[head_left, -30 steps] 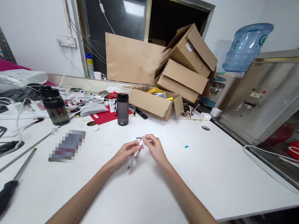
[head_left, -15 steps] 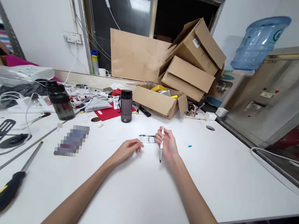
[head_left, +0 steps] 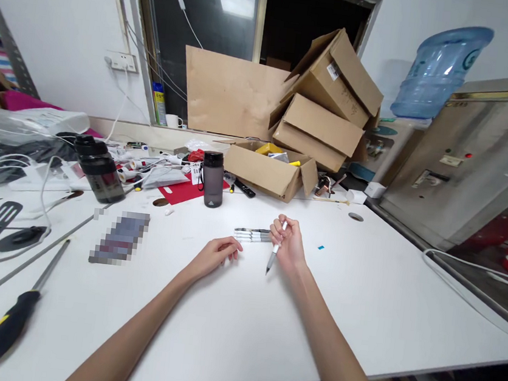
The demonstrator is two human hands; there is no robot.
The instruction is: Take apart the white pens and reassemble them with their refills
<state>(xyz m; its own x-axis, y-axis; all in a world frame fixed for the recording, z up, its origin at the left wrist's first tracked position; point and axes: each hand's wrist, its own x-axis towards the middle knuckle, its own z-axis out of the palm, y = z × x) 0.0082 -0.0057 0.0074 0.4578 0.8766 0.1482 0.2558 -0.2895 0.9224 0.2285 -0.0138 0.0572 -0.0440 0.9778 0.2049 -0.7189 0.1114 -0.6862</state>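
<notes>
My right hand [head_left: 290, 243] grips a white pen with a grey lower part [head_left: 274, 253] between thumb and fingers. The pen tilts, its pointed dark tip down and slightly left, just above the white table [head_left: 239, 317]. Left of that hand, several white and grey pens [head_left: 249, 236] lie side by side, their right ends partly behind my fingers. My left hand [head_left: 215, 256] rests on the table close to the pens' left ends. Its fingers are loosely bent and a little apart, with nothing visible in them.
A dark bottle [head_left: 212, 179] stands behind the pens, near an open cardboard box [head_left: 260, 171]. At left lie a blurred-out flat object [head_left: 120, 237] and a screwdriver [head_left: 6, 327]. A small blue piece [head_left: 321, 247] lies to the right. Another bottle [head_left: 99, 171] stands by tangled cables.
The pen in my right hand has swung from nearly upright to a slant, its tip moving left. My left hand has stayed about where it was.
</notes>
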